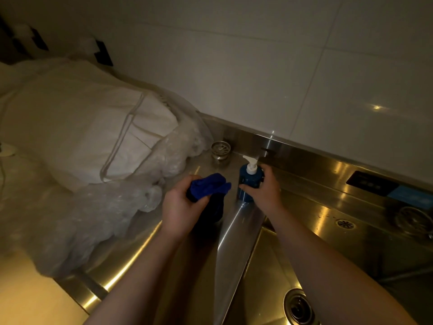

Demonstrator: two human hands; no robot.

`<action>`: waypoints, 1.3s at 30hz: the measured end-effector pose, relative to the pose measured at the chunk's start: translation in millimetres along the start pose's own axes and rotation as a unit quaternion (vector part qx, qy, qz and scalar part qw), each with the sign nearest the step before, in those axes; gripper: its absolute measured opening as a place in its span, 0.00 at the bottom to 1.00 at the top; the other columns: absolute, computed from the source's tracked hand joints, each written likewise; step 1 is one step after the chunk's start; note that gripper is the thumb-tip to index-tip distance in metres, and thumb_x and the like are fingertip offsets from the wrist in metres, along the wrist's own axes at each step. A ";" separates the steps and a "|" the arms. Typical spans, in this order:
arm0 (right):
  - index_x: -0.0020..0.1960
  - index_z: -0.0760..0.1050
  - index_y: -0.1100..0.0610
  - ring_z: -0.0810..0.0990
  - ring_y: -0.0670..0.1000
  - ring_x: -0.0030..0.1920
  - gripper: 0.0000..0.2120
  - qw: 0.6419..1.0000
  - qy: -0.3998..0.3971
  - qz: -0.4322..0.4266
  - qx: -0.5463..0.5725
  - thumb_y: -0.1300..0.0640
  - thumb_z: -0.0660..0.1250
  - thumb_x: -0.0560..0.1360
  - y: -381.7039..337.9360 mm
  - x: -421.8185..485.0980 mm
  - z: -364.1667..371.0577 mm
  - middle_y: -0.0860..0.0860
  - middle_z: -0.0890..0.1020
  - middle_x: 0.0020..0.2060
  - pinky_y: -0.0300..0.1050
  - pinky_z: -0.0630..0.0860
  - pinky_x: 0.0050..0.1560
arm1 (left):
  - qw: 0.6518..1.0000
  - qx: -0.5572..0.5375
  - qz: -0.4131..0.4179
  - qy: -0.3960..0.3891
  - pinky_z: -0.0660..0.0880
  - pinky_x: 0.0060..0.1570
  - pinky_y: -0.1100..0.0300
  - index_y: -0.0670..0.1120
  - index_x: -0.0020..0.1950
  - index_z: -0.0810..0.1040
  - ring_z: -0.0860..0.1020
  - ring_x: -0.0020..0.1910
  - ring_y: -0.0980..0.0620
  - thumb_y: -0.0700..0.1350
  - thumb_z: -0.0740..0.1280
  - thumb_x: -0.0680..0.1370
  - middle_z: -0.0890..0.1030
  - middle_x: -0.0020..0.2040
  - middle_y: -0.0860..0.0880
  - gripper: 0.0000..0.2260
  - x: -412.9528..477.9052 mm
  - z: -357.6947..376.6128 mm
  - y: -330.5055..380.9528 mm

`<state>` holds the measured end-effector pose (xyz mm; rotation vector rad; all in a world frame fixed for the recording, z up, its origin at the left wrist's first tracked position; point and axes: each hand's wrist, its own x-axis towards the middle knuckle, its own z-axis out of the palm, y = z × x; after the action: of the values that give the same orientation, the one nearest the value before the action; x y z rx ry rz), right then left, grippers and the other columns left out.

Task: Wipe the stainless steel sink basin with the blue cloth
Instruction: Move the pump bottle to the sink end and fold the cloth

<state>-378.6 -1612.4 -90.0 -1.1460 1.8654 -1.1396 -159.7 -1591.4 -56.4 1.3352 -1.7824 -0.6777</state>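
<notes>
Head view is showing the left hand (185,202) clutching the bunched blue cloth (208,187) at nine o'clock of the blue pump bottle (248,185), which the right hand (263,192) is gripping. The sink basin (262,277), at five o'clock, is apparently not yet getting wiped.

Left counter: taken up by a heap of clear plastic bags (112,212) and a white cloth bag (82,125).
Back ledge: narrowed by a strainer cup (220,150) and a pump bottle (249,184).
Sink basin (269,266): left open from above around the drain (297,306).
</notes>
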 end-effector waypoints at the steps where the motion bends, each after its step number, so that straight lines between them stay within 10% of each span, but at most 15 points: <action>1: 0.71 0.63 0.52 0.68 0.55 0.70 0.39 1.000 -0.008 0.003 -0.004 0.60 0.77 0.65 -1.9 -1.5 -1.4 0.52 0.70 0.69 0.54 0.69 0.65 | 1.000 -0.001 0.004 0.001 0.80 0.42 0.54 0.55 0.53 0.76 0.79 0.45 0.60 0.43 0.73 0.71 0.80 0.46 0.56 0.14 -0.5 -1.3 0.6; 9: 0.72 0.62 0.44 0.67 0.47 0.67 0.33 0.998 0.037 -0.052 -0.013 0.50 0.72 0.71 -36.1 -54.1 -27.0 0.46 0.65 0.70 0.47 0.70 0.63 | 0.994 -0.069 0.035 -0.080 0.80 0.48 0.51 0.56 0.54 0.77 0.80 0.48 0.58 0.45 0.72 0.71 0.80 0.48 0.56 0.13 -8.1 -22.6 16.4; 15: 0.64 0.73 0.44 0.70 0.35 0.57 0.18 0.965 -0.173 -0.186 -0.065 0.50 0.67 0.75 -79.2 -96.8 -38.1 0.37 0.73 0.59 0.32 0.68 0.53 | 0.978 -0.106 0.079 -0.164 0.77 0.51 0.63 0.55 0.51 0.78 0.80 0.48 0.59 0.39 0.74 0.70 0.81 0.48 0.56 0.15 -15.8 -38.7 42.4; 23: 0.54 0.80 0.48 0.80 0.41 0.50 0.08 0.944 -0.244 -0.187 -0.120 0.54 0.67 0.76 -87.6 -124.3 -52.3 0.43 0.82 0.47 0.44 0.78 0.53 | 0.953 -0.160 0.094 -0.240 0.77 0.52 0.58 0.48 0.53 0.79 0.81 0.49 0.53 0.39 0.74 0.71 0.82 0.48 0.51 0.13 -35.6 -56.7 53.6; 31: 0.50 0.79 0.50 0.78 0.38 0.45 0.05 0.940 -0.179 -0.244 -0.159 0.55 0.65 0.77 -112.0 -148.2 -60.7 0.42 0.81 0.42 0.35 0.73 0.48 | 0.945 -0.129 0.024 -0.298 0.73 0.61 0.55 0.59 0.70 0.65 0.73 0.61 0.60 0.57 0.78 0.61 0.73 0.63 0.57 0.40 -47.4 -78.5 50.4; 39: 0.51 0.80 0.51 0.78 0.39 0.46 0.06 0.926 -0.201 -0.266 -0.179 0.54 0.64 0.78 -129.7 -158.2 -67.9 0.43 0.81 0.43 0.37 0.73 0.50 | 0.962 -0.044 0.063 -0.263 0.76 0.49 0.58 0.53 0.51 0.77 0.79 0.46 0.59 0.41 0.72 0.73 0.81 0.46 0.54 0.10 -46.3 -71.0 63.4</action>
<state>-329.9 -1476.0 69.7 -2.0160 1.5086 -0.7486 -127.7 -1525.3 19.7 1.0277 -2.1998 -1.1013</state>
